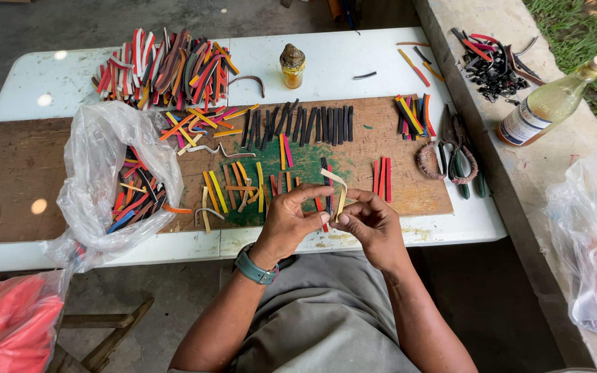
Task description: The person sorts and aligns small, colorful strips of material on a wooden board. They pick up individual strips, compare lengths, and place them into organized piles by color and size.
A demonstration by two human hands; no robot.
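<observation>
My white counter (354,69), carrying the work

A brown board (15,173) is lying across it, with a pile of coloured strips (164,65), a small jar (292,67) and a clear plastic bag (98,159) sitting alongside.

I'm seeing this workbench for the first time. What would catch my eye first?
The heap of coloured strips at the table's far left, mostly red, orange and black. Then the left hand and right hand at the near edge, pinching a bent pale strip. A row of black strips lies mid-board.
</observation>
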